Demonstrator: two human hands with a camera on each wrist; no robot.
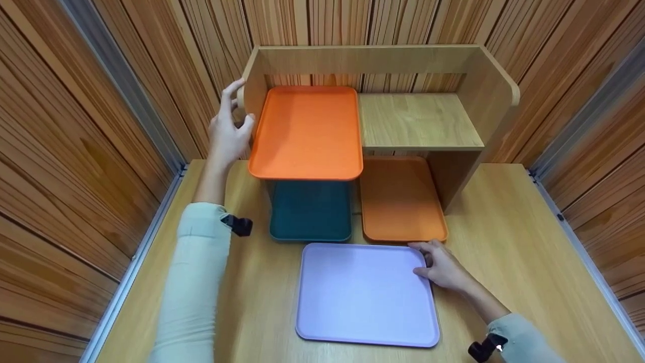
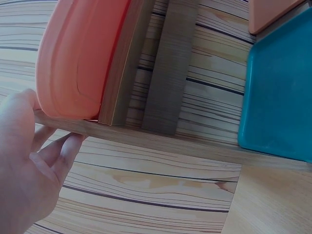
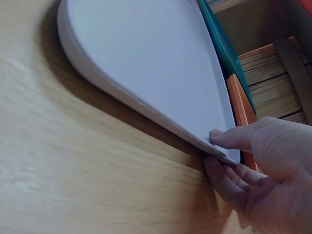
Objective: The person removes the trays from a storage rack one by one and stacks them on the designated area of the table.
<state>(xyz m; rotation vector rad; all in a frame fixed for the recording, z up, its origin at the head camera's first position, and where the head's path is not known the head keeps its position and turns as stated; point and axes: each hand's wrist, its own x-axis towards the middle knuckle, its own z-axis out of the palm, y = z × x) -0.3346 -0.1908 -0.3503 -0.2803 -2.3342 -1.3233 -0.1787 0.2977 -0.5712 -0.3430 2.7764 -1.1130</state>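
The lilac tray (image 1: 367, 294) lies flat on the table (image 1: 509, 237) at six o'clock of the shelf (image 1: 418, 121), its far right corner pinched by the right hand (image 1: 443, 269), left hand (image 1: 229, 132) loosely bracing the shelf's side; lifting it looks next, needing a firmer grip.

The teal tray (image 1: 310, 212) lies half hidden under the shelf (image 1: 418, 121) and the bright orange tray (image 1: 307, 131) overhanging it, the right hand's fingers (image 3: 229, 178) vanish beneath the lilac tray (image 1: 365, 295), and the left hand (image 2: 24, 165) is cut off by the left wrist picture's edge.
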